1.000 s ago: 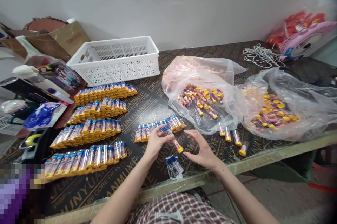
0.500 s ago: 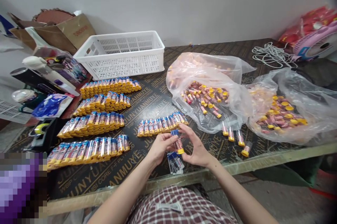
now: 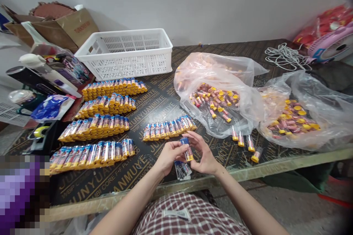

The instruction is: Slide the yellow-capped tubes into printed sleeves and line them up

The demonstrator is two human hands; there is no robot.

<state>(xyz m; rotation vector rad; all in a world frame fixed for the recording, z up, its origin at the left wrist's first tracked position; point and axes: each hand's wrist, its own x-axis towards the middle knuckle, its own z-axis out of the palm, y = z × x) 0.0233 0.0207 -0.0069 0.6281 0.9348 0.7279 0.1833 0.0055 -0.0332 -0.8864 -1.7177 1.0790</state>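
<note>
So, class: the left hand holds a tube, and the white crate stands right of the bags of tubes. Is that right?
Not quite: in the head view, the white crate stands left of the bags of tubes. The left hand does hold a tube.

The left hand [image 3: 170,157] grips 1 yellow-based tube [image 3: 189,154], the right hand [image 3: 204,157] curved at its side.

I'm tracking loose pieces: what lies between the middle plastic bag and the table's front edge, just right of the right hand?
Four yellow-ended tubes lie there in the head view; whether the leftmost touches the bag is unclear.
</note>
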